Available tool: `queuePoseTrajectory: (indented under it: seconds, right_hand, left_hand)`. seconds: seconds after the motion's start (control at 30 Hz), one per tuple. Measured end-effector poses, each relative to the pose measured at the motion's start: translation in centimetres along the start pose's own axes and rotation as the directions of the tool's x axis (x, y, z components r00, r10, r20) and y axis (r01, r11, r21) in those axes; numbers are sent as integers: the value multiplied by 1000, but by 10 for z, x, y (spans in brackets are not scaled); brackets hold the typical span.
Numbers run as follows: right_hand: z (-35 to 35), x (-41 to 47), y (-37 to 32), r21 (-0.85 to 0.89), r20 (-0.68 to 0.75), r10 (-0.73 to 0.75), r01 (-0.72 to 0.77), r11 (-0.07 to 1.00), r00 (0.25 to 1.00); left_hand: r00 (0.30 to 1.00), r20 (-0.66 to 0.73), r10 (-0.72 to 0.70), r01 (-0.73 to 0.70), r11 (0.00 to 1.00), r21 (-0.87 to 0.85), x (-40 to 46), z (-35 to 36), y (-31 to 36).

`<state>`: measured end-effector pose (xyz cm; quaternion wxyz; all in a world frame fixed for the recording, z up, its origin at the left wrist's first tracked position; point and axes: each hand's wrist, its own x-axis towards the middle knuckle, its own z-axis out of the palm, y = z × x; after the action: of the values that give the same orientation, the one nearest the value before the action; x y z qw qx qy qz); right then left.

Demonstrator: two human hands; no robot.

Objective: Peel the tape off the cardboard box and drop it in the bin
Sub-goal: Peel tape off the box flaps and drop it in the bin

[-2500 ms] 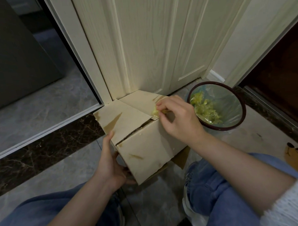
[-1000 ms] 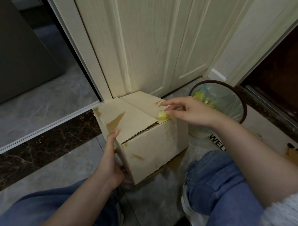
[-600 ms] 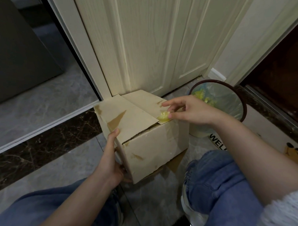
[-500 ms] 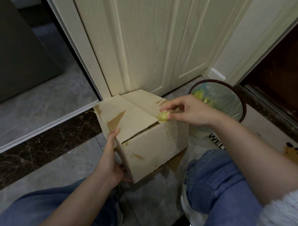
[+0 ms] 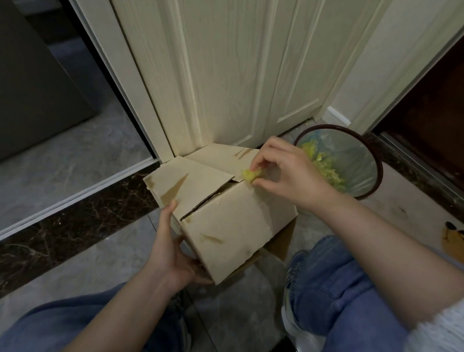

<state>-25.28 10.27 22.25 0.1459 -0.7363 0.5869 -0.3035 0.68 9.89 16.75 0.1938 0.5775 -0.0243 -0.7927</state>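
A tan cardboard box (image 5: 227, 224) stands tilted on the floor in front of a cream door, its top flaps loosely shut. My left hand (image 5: 173, 255) grips its lower left corner, thumb up along the side. My right hand (image 5: 286, 176) pinches a crumpled wad of yellow tape (image 5: 250, 175) at the top right edge of the box. Whether the wad still sticks to the box I cannot tell. A round bin (image 5: 378, 180) with a dark rim and a clear liner stands just right of the box, with crumpled yellow tape inside.
The cream door (image 5: 234, 69) rises right behind the box. A dark marble strip (image 5: 68, 231) crosses the grey floor tiles on the left. A pale mat (image 5: 419, 221) with a yellow figure lies at the right. My knees in blue jeans (image 5: 334, 285) flank the box.
My right hand has curled tighter round the tape wad at the box's top right edge and shifted slightly. My left hand keeps its hold on the box.
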Motion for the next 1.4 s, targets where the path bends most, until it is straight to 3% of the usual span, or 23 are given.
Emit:
queuePoseTrajectory:
  seconds: [0.1, 0.27, 0.43, 0.63, 0.97, 1.17, 1.4]
  right_hand:
    - [0, 0, -5, 40, 32, 55, -56, 998, 998]
    - [-8, 3, -5, 303, 10, 304, -292, 907, 953]
    - [-9, 4, 3, 100, -45, 215, -210, 973, 976]
    - [-9, 4, 1, 74, 138, 185, -196, 978, 973]
    - [1, 3, 4, 14, 218, 116, -122, 992, 969]
    - [10, 2, 3, 19, 55, 23, -24, 1000, 998]
    - [20, 1, -5, -25, -217, -52, 48, 999, 975]
  left_hand:
    - [1000, -2, -7, 7, 1000, -11, 2, -1, 0]
    - [1000, -12, 3, -3, 1000, -10, 2, -2, -1]
    - [1000, 18, -3, 3, 1000, -8, 3, -1, -1]
    - [999, 35, -19, 19, 1000, -1, 2, -3, 0]
    - [997, 52, -53, 55, 998, -44, -3, -2, -3]
    - [998, 51, -48, 52, 996, -78, -7, 1, -2]
    - [983, 173, -58, 80, 989, -123, -9, 4, -2]
